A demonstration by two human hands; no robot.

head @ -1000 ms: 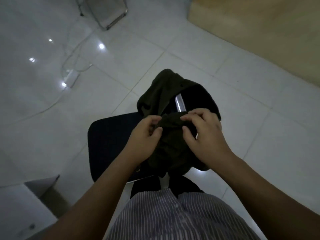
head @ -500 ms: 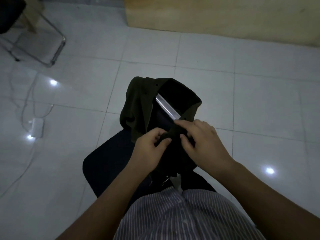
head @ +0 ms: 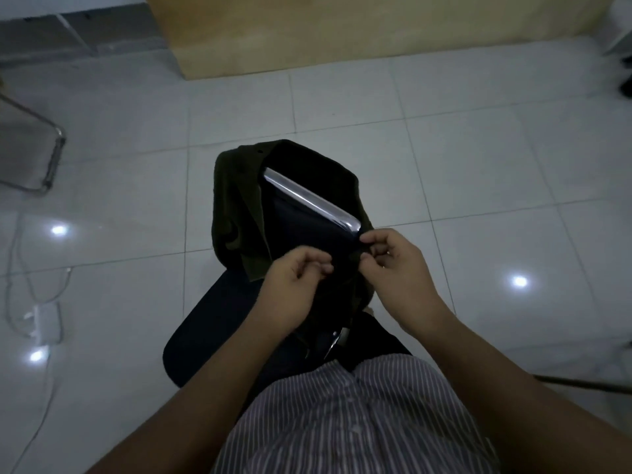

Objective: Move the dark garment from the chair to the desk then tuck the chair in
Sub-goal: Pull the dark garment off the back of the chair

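A dark olive garment [head: 239,213] hangs draped over the backrest of a dark chair [head: 212,323], whose shiny metal top bar [head: 311,200] shows through the garment's open collar. My left hand [head: 294,289] hovers in front of the backrest with fingers curled, and it is unclear whether it pinches cloth. My right hand [head: 396,268] pinches the garment's dark edge just below the right end of the bar. The chair seat lies under my left forearm. The desk is not clearly in view.
A light wooden panel [head: 307,32] stands on the white tiled floor behind the chair. A metal chair frame [head: 51,155] is at the left edge. A white power adapter with cables [head: 44,323] lies on the floor at left.
My hands have spread apart; the right one moved to the right end of the bar. The bunched cloth between them has been let down, and more of the bar is uncovered.
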